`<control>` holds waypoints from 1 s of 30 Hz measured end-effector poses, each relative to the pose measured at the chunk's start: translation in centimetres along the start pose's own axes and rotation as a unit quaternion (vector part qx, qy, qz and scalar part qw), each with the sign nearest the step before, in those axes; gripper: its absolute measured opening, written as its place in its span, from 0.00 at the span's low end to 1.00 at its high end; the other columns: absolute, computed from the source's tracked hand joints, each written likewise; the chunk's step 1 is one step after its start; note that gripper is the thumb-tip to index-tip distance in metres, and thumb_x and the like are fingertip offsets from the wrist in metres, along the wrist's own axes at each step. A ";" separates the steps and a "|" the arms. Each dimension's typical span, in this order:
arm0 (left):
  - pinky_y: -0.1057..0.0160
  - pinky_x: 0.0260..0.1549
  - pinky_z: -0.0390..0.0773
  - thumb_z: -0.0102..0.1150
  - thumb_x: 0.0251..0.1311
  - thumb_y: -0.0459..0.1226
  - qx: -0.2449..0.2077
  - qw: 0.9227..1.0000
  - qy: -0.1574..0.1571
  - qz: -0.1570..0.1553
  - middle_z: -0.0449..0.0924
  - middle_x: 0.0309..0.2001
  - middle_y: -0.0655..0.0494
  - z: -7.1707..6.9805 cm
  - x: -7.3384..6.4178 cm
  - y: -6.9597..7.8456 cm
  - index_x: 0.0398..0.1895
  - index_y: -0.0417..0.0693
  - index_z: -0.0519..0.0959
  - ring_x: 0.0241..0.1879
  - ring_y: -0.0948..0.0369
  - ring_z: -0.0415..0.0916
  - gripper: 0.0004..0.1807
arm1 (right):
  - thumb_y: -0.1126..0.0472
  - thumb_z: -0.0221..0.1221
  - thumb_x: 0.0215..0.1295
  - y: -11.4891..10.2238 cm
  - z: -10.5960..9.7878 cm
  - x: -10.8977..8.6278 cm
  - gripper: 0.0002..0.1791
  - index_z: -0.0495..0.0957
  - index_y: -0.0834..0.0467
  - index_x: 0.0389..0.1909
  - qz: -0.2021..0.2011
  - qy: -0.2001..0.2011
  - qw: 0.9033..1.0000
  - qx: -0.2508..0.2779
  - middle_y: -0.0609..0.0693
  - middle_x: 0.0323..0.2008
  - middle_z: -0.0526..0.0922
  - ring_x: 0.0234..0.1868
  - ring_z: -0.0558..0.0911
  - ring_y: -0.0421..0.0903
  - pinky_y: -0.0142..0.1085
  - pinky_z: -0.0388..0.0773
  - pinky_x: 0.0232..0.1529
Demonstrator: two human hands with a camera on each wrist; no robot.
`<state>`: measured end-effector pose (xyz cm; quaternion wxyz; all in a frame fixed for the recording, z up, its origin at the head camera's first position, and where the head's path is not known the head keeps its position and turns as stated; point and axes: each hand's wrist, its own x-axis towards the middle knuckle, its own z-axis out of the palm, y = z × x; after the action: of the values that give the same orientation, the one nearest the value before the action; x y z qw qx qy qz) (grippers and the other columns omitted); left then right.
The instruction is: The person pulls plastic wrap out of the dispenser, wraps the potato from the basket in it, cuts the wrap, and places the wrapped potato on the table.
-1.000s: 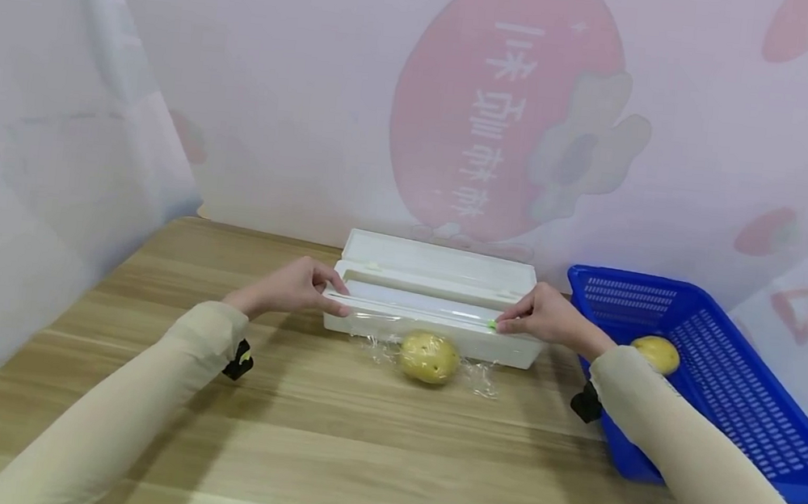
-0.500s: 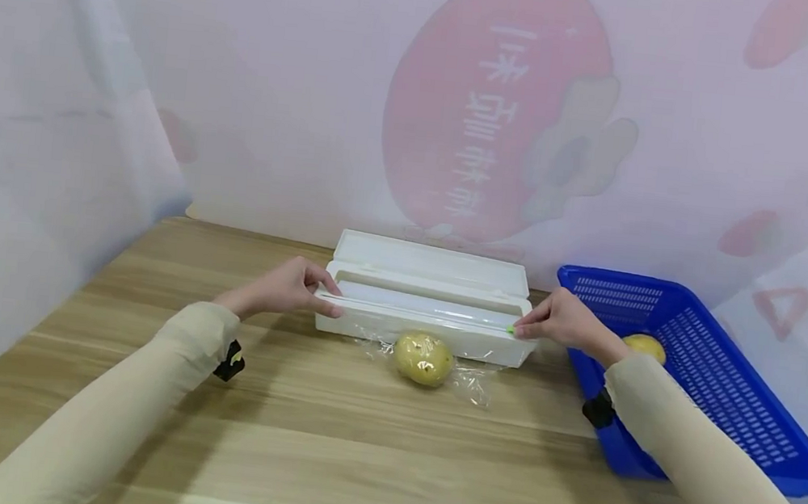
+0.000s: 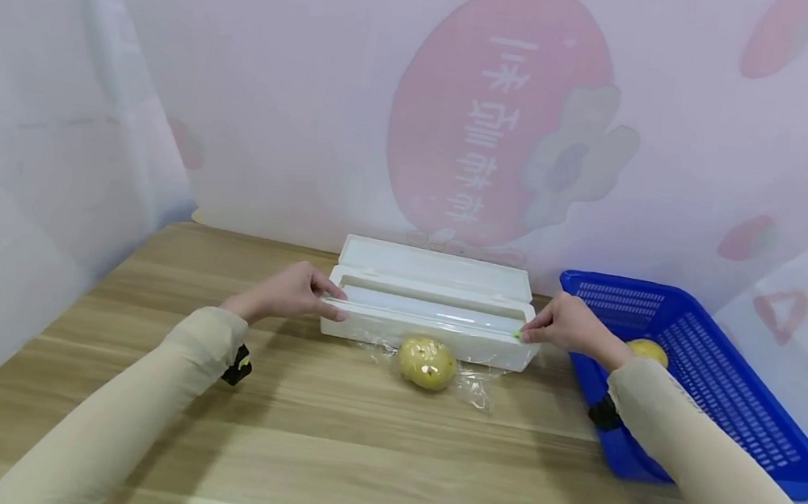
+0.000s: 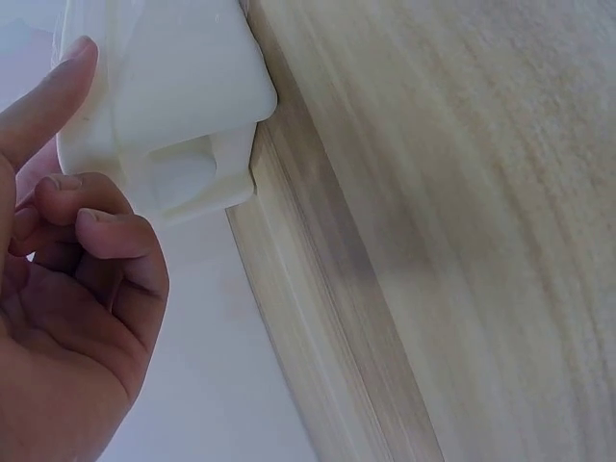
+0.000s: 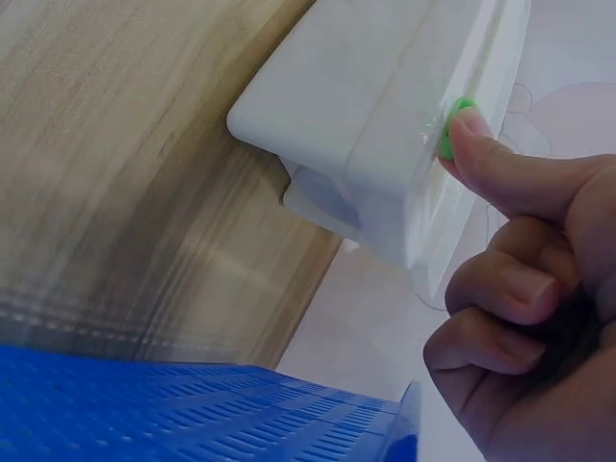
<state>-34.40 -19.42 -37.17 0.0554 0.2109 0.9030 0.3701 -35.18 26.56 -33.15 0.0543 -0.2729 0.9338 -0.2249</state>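
White plastic makes up the box near the back edge of the surface, its lid tipped back toward that edge and a glossy roll lying inside. At the box's left end, the person's left grip pinches the front rim, thumb on the near side and index finger beyond it; the other fingers curl loosely in the left wrist view. At the box's right end, the right grip pinches a small green tab on the front rim, thumb pressed against it and the lower fingers folded.

Just in front of the box's long near side sits a potato in clear film, the film's crumpled ends spread to left and right on the surface; whether the potato touches the box cannot be told. Toward the surface's right edge, a blue basket with slotted walls holds a second potato near its left wall, partly hidden by the basket's rim and the right sleeve.
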 end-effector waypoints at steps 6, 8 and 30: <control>0.66 0.16 0.54 0.76 0.49 0.48 -0.001 1.000 -0.004 0.007 0.85 0.41 0.62 0.1 0.3 0.6 0.43 0.51 0.89 0.15 0.64 0.48 0.18 | 0.61 0.71 0.57 0.3 -0.5 -0.6 0.07 0.89 0.61 0.33 0.002 0.005 1.000 -0.002 0.49 0.27 0.87 0.16 0.62 0.40 0.35 0.59 0.20; 0.66 0.16 0.54 0.76 0.49 0.47 -0.001 1.000 -0.007 0.007 0.85 0.43 0.60 0.1 0.3 0.7 0.43 0.50 0.88 0.15 0.64 0.47 0.19 | 0.61 0.71 0.57 0.2 -0.6 -0.8 0.07 0.89 0.61 0.33 0.000 0.003 1.000 0.000 0.50 0.27 0.87 0.17 0.64 0.40 0.35 0.60 0.20; 0.67 0.15 0.59 0.75 0.51 0.45 0.005 0.999 -0.021 0.028 0.85 0.45 0.57 1.4 0.7 2.4 0.43 0.49 0.88 0.12 0.65 0.51 0.17 | 0.63 0.70 0.58 1.0 -1.1 -3.7 0.05 0.89 0.61 0.33 0.019 0.032 0.999 -0.008 0.51 0.28 0.87 0.15 0.56 0.39 0.35 0.60 0.20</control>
<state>-33.84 -16.70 -36.48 0.0629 0.2445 0.8972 0.3623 -32.78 29.66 -32.70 0.0270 -0.2482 0.9418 -0.2251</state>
